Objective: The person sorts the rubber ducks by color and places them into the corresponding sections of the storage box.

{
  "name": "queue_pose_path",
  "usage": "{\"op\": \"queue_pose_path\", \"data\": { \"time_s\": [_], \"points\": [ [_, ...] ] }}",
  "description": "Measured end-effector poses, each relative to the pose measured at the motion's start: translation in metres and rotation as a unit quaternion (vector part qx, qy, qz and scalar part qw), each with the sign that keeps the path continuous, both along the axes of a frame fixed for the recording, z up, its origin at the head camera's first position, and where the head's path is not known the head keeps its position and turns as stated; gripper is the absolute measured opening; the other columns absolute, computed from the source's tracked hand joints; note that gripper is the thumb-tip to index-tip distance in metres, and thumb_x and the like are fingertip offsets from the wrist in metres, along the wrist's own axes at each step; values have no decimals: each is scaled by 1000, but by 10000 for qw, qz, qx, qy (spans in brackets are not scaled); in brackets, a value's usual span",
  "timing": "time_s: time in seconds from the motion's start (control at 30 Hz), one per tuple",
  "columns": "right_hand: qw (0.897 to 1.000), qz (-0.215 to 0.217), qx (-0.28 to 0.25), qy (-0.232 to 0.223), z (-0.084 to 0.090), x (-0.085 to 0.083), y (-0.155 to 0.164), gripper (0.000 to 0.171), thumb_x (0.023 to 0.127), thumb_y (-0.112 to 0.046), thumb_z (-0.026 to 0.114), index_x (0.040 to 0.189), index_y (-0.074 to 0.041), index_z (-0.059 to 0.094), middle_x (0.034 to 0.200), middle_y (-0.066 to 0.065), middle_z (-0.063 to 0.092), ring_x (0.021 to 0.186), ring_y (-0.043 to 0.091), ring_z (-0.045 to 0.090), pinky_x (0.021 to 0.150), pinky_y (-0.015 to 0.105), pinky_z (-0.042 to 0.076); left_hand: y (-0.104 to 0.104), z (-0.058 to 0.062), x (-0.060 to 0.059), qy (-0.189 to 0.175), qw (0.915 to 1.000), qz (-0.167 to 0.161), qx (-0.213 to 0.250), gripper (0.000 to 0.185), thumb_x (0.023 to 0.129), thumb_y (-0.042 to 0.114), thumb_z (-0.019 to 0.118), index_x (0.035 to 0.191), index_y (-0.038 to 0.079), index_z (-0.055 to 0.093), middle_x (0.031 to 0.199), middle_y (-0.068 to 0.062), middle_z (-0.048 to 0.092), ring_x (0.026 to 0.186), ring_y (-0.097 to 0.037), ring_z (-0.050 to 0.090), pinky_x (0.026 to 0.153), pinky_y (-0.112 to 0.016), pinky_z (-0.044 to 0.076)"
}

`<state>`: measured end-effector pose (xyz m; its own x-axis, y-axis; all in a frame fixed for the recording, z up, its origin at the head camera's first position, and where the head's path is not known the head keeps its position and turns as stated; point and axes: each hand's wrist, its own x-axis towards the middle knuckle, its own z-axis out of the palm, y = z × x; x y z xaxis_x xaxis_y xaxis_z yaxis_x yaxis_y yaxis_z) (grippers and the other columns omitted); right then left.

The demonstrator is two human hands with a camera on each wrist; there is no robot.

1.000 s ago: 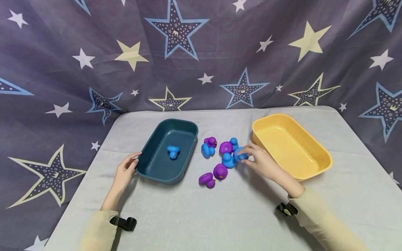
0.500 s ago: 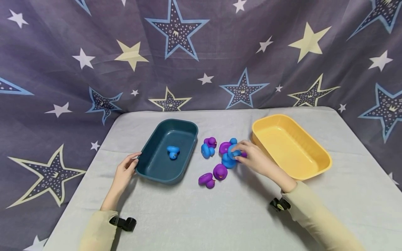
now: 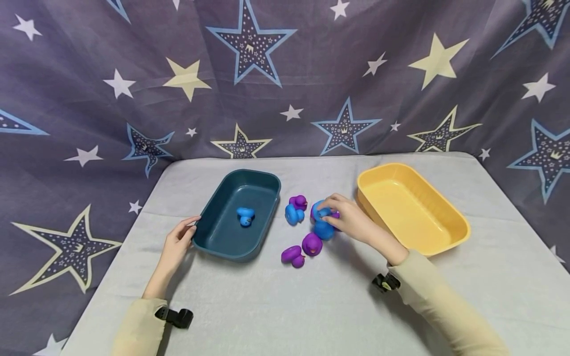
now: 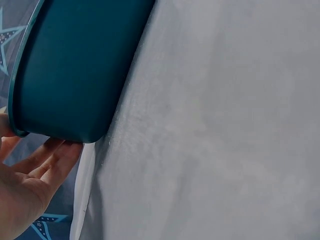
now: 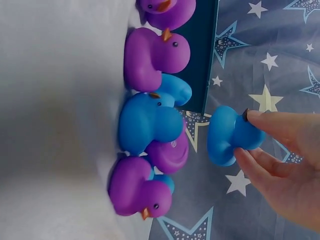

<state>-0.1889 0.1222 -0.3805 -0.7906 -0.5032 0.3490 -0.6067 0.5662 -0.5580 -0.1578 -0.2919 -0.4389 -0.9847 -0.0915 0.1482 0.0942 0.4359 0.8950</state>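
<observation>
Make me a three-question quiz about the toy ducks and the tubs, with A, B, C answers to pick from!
1. Where is the left hand?
A. on the near corner of the teal tub
B. inside the yellow tub
C. on a purple duck

2. How many ducks sit inside the teal tub?
A. none
B. one
C. three

3. What is the right hand doing?
A. lying flat on the table
B. pinching a blue duck
C. gripping the yellow tub

Answers:
1. A, the head view shows its fingers against the tub's near left corner.
2. B, a single small blue duck lies on the tub's floor.
3. B, the right wrist view shows fingertips closed on the blue duck, lifted clear of the ducks on the table.
</observation>
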Motion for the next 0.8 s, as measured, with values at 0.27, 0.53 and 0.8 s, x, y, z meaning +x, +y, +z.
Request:
{"op": "queue_pose_path", "data": {
  "time_s": [0.27,0.53,0.8],
  "points": [
    [9997,131,-49,-212,7,-5,-15,18,81,-1,66,99,-2,66,98,12,59,89,24,56,80,38,49,0,0,0,9,10000,-11,19,33,96,14,45,124,-3,51,88,13,58,72,1,52,60,-18,45],
    [9990,231,13,-388,16,-9,-31,20,82,-3,65,102,-1,64,102,14,58,90,24,56,83,40,48,1,1,0,37,10000,33,-71,33,96,15,45,124,-1,52,87,13,58,71,0,51,59,-18,44],
    [9981,426,-28,-437,23,-13,-48,22,83,-2,64,105,-1,64,102,14,58,89,25,58,80,35,49,1,1,1,4,10000,9,-74,34,96,17,45,124,-1,52,90,10,58,74,1,52,61,-17,45]
  ]
}}
